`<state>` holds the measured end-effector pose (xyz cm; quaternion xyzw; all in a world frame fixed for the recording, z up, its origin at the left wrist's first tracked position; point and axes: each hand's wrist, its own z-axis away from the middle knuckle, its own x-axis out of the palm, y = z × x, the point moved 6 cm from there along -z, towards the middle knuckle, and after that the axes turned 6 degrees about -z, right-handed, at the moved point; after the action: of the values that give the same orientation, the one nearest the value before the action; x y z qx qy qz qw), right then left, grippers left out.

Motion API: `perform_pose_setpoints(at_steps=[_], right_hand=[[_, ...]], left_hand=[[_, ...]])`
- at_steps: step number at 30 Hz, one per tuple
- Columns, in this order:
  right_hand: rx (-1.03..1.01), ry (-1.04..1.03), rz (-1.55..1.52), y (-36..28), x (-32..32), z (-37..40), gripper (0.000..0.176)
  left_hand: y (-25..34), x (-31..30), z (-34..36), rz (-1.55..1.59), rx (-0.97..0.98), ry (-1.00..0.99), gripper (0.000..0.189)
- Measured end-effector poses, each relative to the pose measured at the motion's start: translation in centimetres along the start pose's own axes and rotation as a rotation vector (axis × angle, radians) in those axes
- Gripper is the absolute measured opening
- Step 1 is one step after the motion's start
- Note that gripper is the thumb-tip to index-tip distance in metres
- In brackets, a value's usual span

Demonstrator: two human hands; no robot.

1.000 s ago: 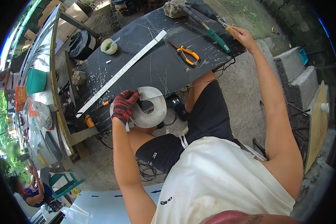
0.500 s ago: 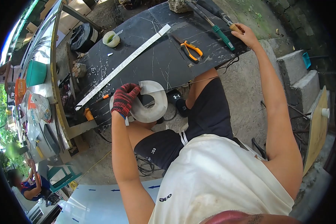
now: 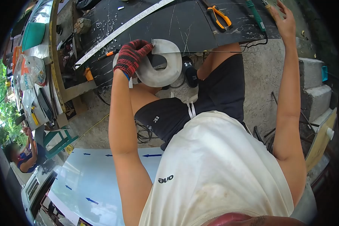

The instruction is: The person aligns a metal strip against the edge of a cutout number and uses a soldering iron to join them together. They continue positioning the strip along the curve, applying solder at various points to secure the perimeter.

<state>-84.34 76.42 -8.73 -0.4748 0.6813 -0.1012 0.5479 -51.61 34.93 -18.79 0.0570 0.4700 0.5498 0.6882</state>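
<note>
My left hand (image 3: 132, 58), in a red and black knitted glove, is closed on the upper left of a curved sheet-metal piece (image 3: 171, 71) with a rounded opening. The piece is over my lap at the table's near edge. A thin wire (image 3: 211, 51) runs from it towards the right. At the top right, my bare right hand (image 3: 286, 24) has its fingers apart beside a wooden-handled tool (image 3: 267, 5), whose far end is out of frame. Close by lies a soldering iron (image 3: 256, 16) with a green handle and black cord.
On the black marbled table (image 3: 165, 28) lie orange-handled pliers (image 3: 219, 18), a long pale metal strip (image 3: 124, 32), an orange and black pen-like tool (image 3: 108, 55) and scattered small bits. At left a shelf holds a green tub (image 3: 34, 35) and plastic bags. Another person (image 3: 26, 156) sits lower left.
The view has shifted, so the table sits higher in frame. My right hand's fingers have spread from the wooden handle. My left hand keeps hold of the metal piece.
</note>
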Motion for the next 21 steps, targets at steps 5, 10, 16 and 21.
perform_pose_setpoints(at_steps=[5, 10, 16, 21], right_hand=[[0.031, 0.047, 0.162, -6.0, 1.1, 1.2, 0.036], [-0.081, 0.122, 0.093, 2.4, -0.8, -0.4, 0.074], [0.180, -0.088, 0.330, 10.1, -3.2, -3.3, 0.089], [0.248, -0.306, 0.332, 13.5, -0.5, -3.0, 0.079]], left_hand=[[0.5, -0.4, 0.6, 0.007, 0.062, -0.002, 0.032], [-0.6, -0.1, -0.6, -0.023, 0.131, 0.015, 0.028], [-0.3, -0.2, -0.5, -0.002, 0.131, 0.017, 0.024], [-0.8, -0.1, -0.6, 0.020, 0.113, 0.010, 0.023]])
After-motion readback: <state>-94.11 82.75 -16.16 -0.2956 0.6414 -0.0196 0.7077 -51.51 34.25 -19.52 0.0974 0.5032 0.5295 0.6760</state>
